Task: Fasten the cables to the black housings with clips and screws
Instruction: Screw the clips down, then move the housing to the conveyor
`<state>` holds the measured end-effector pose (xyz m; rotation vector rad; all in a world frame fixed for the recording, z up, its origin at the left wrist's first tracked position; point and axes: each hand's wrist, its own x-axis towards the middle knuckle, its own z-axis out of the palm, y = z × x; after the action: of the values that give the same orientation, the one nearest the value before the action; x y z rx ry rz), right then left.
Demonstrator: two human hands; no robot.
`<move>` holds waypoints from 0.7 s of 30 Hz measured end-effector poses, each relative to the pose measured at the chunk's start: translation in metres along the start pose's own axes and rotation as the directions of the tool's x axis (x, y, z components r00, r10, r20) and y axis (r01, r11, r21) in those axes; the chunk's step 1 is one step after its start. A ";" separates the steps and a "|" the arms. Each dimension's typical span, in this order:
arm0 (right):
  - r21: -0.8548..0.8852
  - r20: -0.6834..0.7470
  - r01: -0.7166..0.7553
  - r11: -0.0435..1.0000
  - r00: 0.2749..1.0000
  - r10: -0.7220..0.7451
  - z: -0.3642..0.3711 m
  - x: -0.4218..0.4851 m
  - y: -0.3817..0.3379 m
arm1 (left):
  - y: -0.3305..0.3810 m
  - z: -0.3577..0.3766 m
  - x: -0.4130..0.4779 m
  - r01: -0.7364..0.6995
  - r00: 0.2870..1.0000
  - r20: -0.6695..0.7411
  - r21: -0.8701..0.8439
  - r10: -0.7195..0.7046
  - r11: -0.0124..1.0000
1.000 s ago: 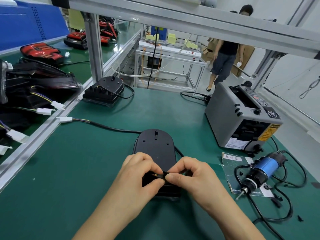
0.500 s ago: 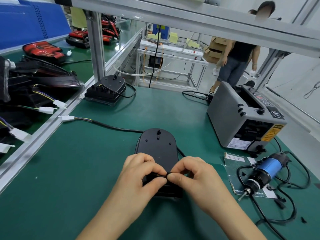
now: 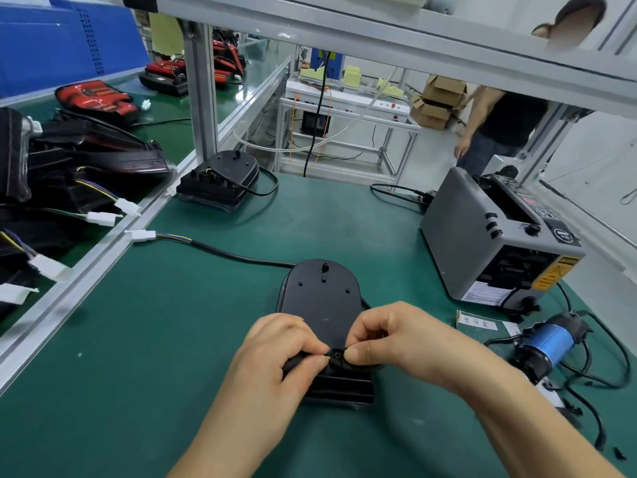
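A black housing (image 3: pixel 322 298) lies flat on the green mat in front of me. Its black cable (image 3: pixel 220 251) runs off to the left and ends in a white connector (image 3: pixel 139 235). At the housing's near end my left hand (image 3: pixel 275 353) and my right hand (image 3: pixel 396 336) meet, thumbs and forefingers pinching a small black clip (image 3: pixel 337 357) with a hole in it, held over the cable. Where exactly the cable passes under the clip is hidden by my fingers.
A second black housing (image 3: pixel 220 181) with its cable sits at the back left. A grey tape dispenser (image 3: pixel 496 236) stands at the right, a blue electric screwdriver (image 3: pixel 548 343) with coiled cord nearer. Stacked parts with white connectors fill the left bench. A person stands behind the frame.
Both hands stay on the clip at the housing's near end; fingertips shifted slightly, so the clip's hole now shows between them. The person in the background walked to the right.
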<state>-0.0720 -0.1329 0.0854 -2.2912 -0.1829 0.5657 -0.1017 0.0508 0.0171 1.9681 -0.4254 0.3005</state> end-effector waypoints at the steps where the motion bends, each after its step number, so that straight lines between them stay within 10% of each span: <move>1: -0.037 0.037 -0.010 0.999 0.999 0.012 -0.004 0.003 -0.003 | 0.000 0.000 0.000 0.001 1.000 -0.002 0.000 -0.001 1.000; 21: -0.360 0.294 0.092 0.929 0.956 0.019 -0.026 0.030 -0.019 | -0.004 0.001 0.002 0.017 1.000 0.011 0.000 -0.017 1.000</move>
<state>-0.0329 -0.1274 0.1047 -2.5472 -0.5158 0.9174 -0.0983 0.0507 0.0140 1.9730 -0.4155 0.2785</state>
